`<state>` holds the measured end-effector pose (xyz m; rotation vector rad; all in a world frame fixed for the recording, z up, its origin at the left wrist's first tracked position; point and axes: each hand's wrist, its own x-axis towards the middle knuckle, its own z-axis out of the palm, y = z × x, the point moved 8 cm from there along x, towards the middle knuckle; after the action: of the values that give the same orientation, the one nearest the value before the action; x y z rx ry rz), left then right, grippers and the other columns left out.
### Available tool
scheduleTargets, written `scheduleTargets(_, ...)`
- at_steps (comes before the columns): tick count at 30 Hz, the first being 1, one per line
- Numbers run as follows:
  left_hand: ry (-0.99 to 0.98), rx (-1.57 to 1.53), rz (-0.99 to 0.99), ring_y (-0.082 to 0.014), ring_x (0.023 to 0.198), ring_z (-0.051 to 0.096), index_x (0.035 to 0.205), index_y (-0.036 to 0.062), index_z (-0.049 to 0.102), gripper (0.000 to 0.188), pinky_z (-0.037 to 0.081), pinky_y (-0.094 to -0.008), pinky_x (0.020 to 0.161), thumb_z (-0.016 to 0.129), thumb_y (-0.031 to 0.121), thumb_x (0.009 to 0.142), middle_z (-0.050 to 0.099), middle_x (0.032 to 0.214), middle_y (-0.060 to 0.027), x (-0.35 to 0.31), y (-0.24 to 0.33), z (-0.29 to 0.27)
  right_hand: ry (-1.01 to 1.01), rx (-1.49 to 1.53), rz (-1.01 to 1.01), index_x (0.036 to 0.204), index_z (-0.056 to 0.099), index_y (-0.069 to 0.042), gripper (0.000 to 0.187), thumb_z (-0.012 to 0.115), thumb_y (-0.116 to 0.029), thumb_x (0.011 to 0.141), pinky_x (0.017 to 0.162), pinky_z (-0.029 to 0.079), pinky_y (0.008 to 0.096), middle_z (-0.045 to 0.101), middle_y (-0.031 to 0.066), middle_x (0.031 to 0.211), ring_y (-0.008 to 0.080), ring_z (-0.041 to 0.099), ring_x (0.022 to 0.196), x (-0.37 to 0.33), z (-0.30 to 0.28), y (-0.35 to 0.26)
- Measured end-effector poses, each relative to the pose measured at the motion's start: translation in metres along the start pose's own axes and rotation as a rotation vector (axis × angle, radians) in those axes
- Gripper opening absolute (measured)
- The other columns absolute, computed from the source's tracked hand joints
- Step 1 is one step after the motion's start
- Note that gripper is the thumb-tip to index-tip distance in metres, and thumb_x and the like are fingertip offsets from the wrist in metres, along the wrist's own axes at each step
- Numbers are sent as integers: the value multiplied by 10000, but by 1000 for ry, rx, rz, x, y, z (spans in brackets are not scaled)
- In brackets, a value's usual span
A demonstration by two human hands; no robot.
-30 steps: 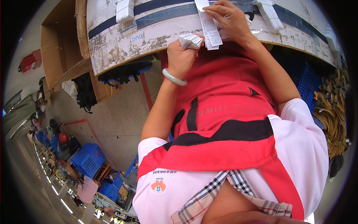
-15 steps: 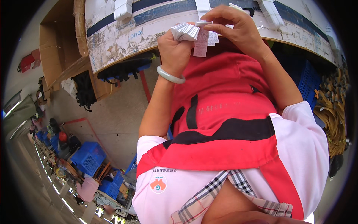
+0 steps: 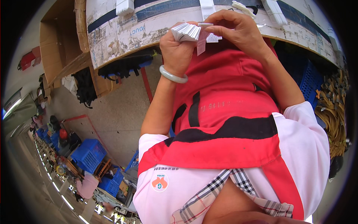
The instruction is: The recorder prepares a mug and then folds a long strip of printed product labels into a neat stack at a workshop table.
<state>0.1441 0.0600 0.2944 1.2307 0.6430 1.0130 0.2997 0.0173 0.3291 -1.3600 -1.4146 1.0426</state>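
My left hand (image 3: 176,52), with a pale bangle (image 3: 173,74) on its wrist, is closed round a fanned bundle of folded white labels (image 3: 186,32). Thumb and fingers of my right hand (image 3: 241,34) pinch one folded white label (image 3: 205,24) just beside that bundle. Below the pinch hangs a printed label strip (image 3: 201,44), tilted and partly in shadow. More printed labels (image 3: 213,38) show beneath my right fingers at the table's edge. A white strip (image 3: 207,8) lies on the table behind the pinch.
The worn white table (image 3: 112,44) bears a bundle of white strips (image 3: 125,6) at left and another (image 3: 274,12) at right. An open cardboard box (image 3: 61,41) stands left of it. A blue crate (image 3: 308,80) and brown straps (image 3: 332,115) are at the right.
The label strip under the pinch hung straight down and now tilts, showing less of its face. My right hand has shifted slightly; my left still grips the bundle.
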Motion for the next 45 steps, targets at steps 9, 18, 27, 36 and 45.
scheduleTargets(9, 13, -25, -43, -39, 547, 503, 1031, -7, 694, 179, 346, -194, 459, 736, 31, 860, 618, 691, -4, -3, -8, -2, -41, -21, 10, 1023, 690, -15, 169, 686, -148, 919, 680, 468, 204, 630, -9, 862, 61, 557, 757, 1, 1, 5)
scheduleTargets(18, -62, -260, -486, -88, 601, 580, 990, -6, 655, 231, 432, -213, 473, 595, 217, 986, 666, 813, -75, -18, -32, 11, -305, 335, 188, 913, 682, -7, 154, 681, -161, 914, 626, 472, 196, 635, 12, 766, 70, 589, 666, -9, 27, -4)
scheduleTargets(27, -325, -370, -463, -147, 711, 654, 1033, -11, 621, 533, 526, -239, 613, 494, 504, 983, 675, 890, -105, -25, -37, 31, -80, 250, 47, 962, 663, 28, 161, 642, -130, 946, 527, 494, 222, 642, 54, 705, 100, 611, 547, -7, 27, 9)
scheduleTargets(36, -243, -385, -556, -134, 691, 598, 999, 29, 582, 260, 482, -247, 590, 565, 289, 1002, 592, 819, -54, -31, -44, 23, -99, 33, -8, 1119, 663, 7, 266, 630, -200, 955, 685, 526, 277, 657, 78, 893, 145, 650, 796, -7, 17, 14)
scheduleTargets(45, -71, -329, -566, -68, 595, 491, 944, 27, 608, 222, 413, -239, 523, 569, 236, 1007, 561, 760, 6, -31, -43, 19, -86, -521, -258, 1387, 495, -139, 540, 655, -329, 907, 1000, 438, 412, 534, 175, 1266, 361, 535, 1149, -28, 44, -15)
